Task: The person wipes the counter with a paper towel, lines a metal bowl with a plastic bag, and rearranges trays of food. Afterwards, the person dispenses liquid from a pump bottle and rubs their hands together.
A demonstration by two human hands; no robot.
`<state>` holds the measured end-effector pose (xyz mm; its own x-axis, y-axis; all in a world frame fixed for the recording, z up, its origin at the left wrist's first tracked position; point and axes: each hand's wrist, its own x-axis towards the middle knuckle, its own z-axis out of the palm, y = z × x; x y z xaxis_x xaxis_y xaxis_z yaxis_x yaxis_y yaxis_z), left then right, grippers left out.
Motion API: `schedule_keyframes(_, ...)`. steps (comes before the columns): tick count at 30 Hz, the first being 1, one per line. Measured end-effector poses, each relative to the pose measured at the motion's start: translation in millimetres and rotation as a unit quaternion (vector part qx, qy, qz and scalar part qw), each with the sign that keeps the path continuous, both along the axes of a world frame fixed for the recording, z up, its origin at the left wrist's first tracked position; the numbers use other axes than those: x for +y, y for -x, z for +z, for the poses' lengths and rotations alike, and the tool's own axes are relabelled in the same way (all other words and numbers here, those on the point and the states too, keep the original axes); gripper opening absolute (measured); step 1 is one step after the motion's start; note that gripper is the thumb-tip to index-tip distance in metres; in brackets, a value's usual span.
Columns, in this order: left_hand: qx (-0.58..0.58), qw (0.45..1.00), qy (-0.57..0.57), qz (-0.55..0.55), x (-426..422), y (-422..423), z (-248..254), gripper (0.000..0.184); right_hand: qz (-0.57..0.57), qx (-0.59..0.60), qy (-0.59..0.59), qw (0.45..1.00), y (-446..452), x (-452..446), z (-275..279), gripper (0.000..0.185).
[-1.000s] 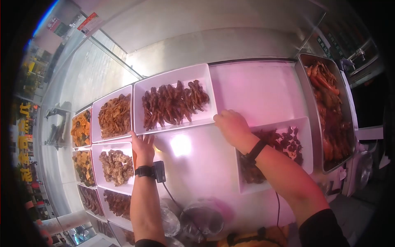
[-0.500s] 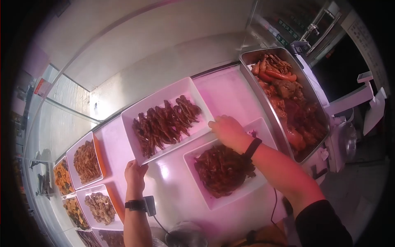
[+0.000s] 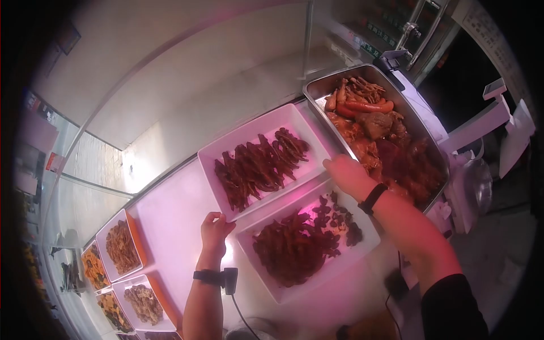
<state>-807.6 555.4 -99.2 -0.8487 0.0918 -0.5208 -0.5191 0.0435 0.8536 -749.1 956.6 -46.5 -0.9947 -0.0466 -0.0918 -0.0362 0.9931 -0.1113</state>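
Gripping upper white tray (image 3: 243,136), right hand (image 3: 347,174) hides corner; left hand (image 3: 215,233) contact unclear.

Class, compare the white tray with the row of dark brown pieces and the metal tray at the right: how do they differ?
The white tray is pale with a pinkish tint; the metal tray is grey and shiny.
The white tray holds similar dark pieces in a row; the metal tray holds a mixed reddish-brown heap.
The white tray shows more bare floor than the metal tray.
Both are open-topped and hold food.
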Motion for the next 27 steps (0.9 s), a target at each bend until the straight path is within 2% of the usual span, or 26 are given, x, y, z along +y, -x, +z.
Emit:
schedule_keyframes(7, 0.018, 0.999, 0.006, -0.038, 20.3, 5.8, 0.3, 0.021, -0.053, 0.005, 0.012, 0.998, -5.3, 10.8, -0.2, 0.011)
schedule_keyframes(13, 0.032, 0.999, 0.015, -0.012, 31.8, 8.0, -4.8, 0.022, -0.083, 0.001, 0.029, 0.996, -0.9, 14.4, -10.6, 0.01)
schedule_keyframes(16, 0.042, 0.999, -0.002, 0.006, 31.8, 5.4, -8.7, 0.021, -0.077, -0.003, 0.013, 0.997, -0.3, 15.7, -12.9, 0.011)
schedule_keyframes(21, 0.059, 0.996, 0.066, -0.03, 34.9, 2.5, 0.9, 0.026, -0.063, -0.018, 0.006, 0.998, 0.9, 15.8, -9.2, 0.013)
schedule_keyframes(26, 0.065, 0.996, 0.053, -0.007, 32.9, 0.9, 0.3, 0.027, -0.061, -0.007, 0.011, 0.998, 0.7, 17.2, -10.0, 0.012)
schedule_keyframes(27, 0.063, 0.995, 0.081, -0.016, 33.8, 1.0, 3.6, 0.025, -0.056, -0.004, 0.012, 0.998, 0.3, 18.0, -9.9, 0.013)
